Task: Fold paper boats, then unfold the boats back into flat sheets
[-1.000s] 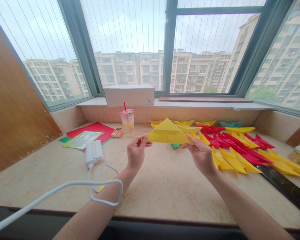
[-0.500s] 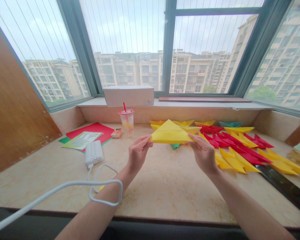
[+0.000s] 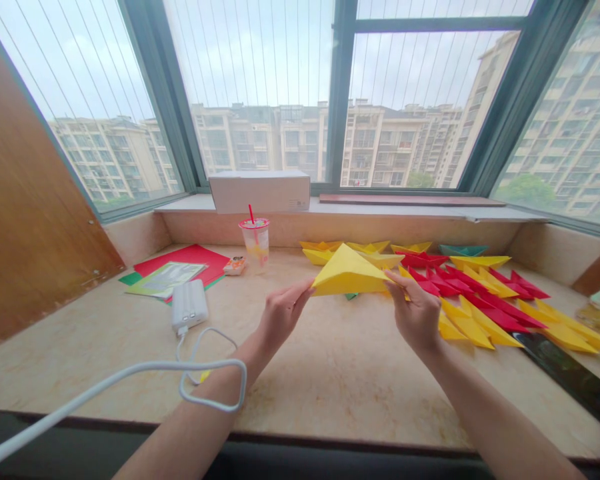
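Note:
A folded yellow paper hat shape, a triangle with a band along its bottom edge, is held up above the counter. My left hand pinches its left corner, and my right hand pinches the right corner. The lower edge bows upward in the middle. Behind it, yellow paper boats stand near the back wall, and a bit of green paper shows just under its lower edge. To the right of my right hand lie red paper boats and more yellow paper boats.
On the left lie red paper sheets, a clear packet and a white power bank with a white cable crossing my left forearm. A plastic cup with a straw stands behind. A black object lies right.
The yellow paper has moved slightly right and down, and its bottom edge has gone from straight to bowed. Both hands still hold its corners.

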A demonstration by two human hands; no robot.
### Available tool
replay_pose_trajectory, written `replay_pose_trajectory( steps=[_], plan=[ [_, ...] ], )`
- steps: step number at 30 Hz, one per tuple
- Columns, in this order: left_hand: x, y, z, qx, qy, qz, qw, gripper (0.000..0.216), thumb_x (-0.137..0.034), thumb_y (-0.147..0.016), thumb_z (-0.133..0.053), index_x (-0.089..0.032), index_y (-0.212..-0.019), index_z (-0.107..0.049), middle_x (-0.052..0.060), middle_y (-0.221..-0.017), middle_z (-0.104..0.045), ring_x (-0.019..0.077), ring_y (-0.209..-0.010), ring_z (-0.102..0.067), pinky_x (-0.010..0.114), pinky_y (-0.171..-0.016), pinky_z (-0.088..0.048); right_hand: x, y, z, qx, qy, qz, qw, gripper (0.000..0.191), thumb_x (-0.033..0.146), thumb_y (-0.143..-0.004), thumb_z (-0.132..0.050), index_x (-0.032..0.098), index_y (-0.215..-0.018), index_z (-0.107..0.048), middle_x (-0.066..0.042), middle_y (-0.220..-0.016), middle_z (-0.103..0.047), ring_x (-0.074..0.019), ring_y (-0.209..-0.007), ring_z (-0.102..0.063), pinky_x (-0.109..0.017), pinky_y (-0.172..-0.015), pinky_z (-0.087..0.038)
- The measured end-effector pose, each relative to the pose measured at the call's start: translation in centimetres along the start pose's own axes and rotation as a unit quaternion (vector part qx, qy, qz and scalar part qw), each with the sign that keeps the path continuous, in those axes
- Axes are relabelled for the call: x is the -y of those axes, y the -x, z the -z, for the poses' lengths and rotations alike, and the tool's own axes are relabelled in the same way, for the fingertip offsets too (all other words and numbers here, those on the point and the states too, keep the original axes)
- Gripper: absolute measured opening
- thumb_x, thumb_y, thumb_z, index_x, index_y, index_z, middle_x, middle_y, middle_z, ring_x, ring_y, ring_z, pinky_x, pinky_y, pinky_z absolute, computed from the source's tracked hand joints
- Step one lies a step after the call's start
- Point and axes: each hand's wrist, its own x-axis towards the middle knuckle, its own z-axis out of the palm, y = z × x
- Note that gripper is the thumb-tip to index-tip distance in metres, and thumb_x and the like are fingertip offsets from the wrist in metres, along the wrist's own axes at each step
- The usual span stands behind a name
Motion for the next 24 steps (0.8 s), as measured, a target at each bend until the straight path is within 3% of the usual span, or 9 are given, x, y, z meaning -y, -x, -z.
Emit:
replay_pose_trajectory(
  steps=[5, 7, 10, 15, 19, 24],
  plan=[
    [-1.2, 0.5, -1.4, 0.033, 0.084, 0.127, 0.988, 0.028, -0.029, -0.092, -0.059, -0.020, -0.115, -0.072, 0.007, -0.107, -0.076, 0.0221, -0.090, -0.073, 0.030, -0.082, -0.057, 0.7, 0.4, -0.2, 0.061, 0.021, 0.089, 0.994, 0.026, 0.022, -0.095, -0.057, 0.018, -0.119, -0.067, -0.011, -0.100, -0.077, -0.0209, -0.080, -0.074, -0.031, -0.073, -0.057],
    [-1.7, 0.6, -2.2, 0.050, 0.173, 0.197, 0.964, 0.028, -0.032, -0.091, -0.061, -0.019, -0.113, -0.073, 0.006, -0.107, -0.076, 0.0236, -0.095, -0.072, 0.032, -0.085, -0.056, 1.3, 0.6, -0.6, 0.090, 0.007, 0.129, 0.988, 0.032, 0.017, -0.094, -0.058, 0.018, -0.126, -0.063, -0.012, -0.109, -0.075, -0.0222, -0.093, -0.073, -0.034, -0.084, -0.056],
    [-2.4, 0.7, -3.3, 0.072, 0.327, 0.265, 0.904, 0.028, -0.034, -0.088, -0.066, -0.017, -0.107, -0.075, 0.007, -0.107, -0.076, 0.0250, -0.101, -0.070, 0.036, -0.091, -0.054, 2.6, 1.1, -1.4, 0.131, -0.011, 0.179, 0.975, 0.041, 0.014, -0.092, -0.059, 0.018, -0.133, -0.057, -0.013, -0.123, -0.069, -0.0239, -0.113, -0.066, -0.039, -0.097, -0.052],
    [-3.3, 0.4, -3.4, 0.090, 0.460, 0.297, 0.832, 0.030, -0.031, -0.081, -0.074, -0.016, -0.107, -0.075, 0.009, -0.113, -0.074, 0.0255, -0.106, -0.067, 0.040, -0.102, -0.047, 3.8, 2.1, -2.7, 0.190, -0.001, 0.210, 0.959, 0.053, 0.018, -0.094, -0.057, 0.019, -0.145, -0.044, -0.015, -0.139, -0.057, -0.0280, -0.130, -0.052, -0.048, -0.103, -0.047],
    [-3.5, 0.3, -2.9, 0.108, 0.497, 0.304, 0.806, 0.037, -0.030, -0.082, -0.074, -0.017, -0.116, -0.071, 0.011, -0.119, -0.071, 0.0261, -0.114, -0.064, 0.041, -0.105, -0.045, 4.1, 2.4, -3.1, 0.208, 0.010, 0.203, 0.957, 0.058, 0.015, -0.093, -0.053, 0.017, -0.149, -0.038, -0.017, -0.149, -0.046, -0.0294, -0.139, -0.040, -0.051, -0.108, -0.041],
    [-3.0, 0.2, -3.0, 0.058, 0.483, 0.364, 0.794, 0.037, -0.035, -0.079, -0.076, -0.013, -0.109, -0.071, 0.014, -0.116, -0.072, 0.0270, -0.107, -0.067, 0.040, -0.096, -0.052, 4.5, 2.3, -2.7, 0.250, 0.009, 0.209, 0.945, 0.047, 0.019, -0.093, -0.053, 0.021, -0.140, -0.051, -0.015, -0.148, -0.047, -0.0298, -0.136, -0.044, -0.054, -0.109, -0.037]
  ],
)
